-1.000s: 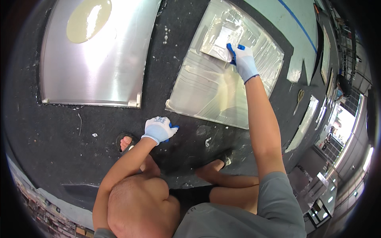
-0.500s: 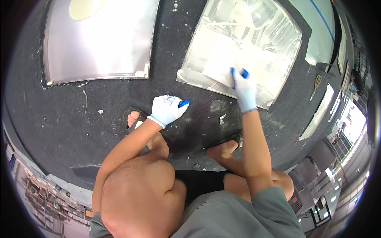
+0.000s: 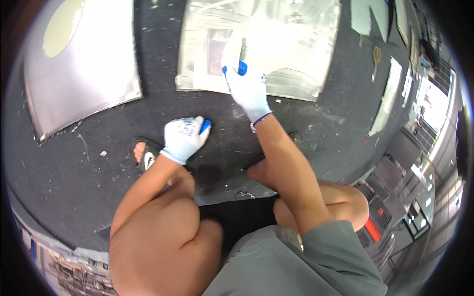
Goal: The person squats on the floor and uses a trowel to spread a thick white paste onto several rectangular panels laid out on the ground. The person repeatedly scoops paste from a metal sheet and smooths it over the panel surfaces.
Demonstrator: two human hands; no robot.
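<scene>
My right hand (image 3: 249, 91), in a white glove with blue fingertips, is over the near edge of a flat panel (image 3: 291, 89) smeared with a pale, streaky coating. Its fingers are closed on a pale flat piece (image 3: 233, 49) that points away from me; glare hides its exact shape. Beside it, a duller, greyish rectangular patch (image 3: 216, 56) shows in the coating. My left hand (image 3: 185, 138), gloved alike, is curled closed near my left foot, with nothing visible in it and the fingertips mostly hidden.
On the left lies a shiny metallic panel (image 3: 84, 84) with a cream oval (image 3: 62, 27) on it. A tool with a looped handle (image 3: 376, 56) and a long pale strip (image 3: 386, 96) lie on the dark floor (image 3: 316, 138) to the right. My sandalled left foot (image 3: 143, 153) is beside my left hand.
The view has turned and shifted, so both panels appear farther left and higher. My right hand has moved left across the coated panel, toward its near left part. My left hand stays curled.
</scene>
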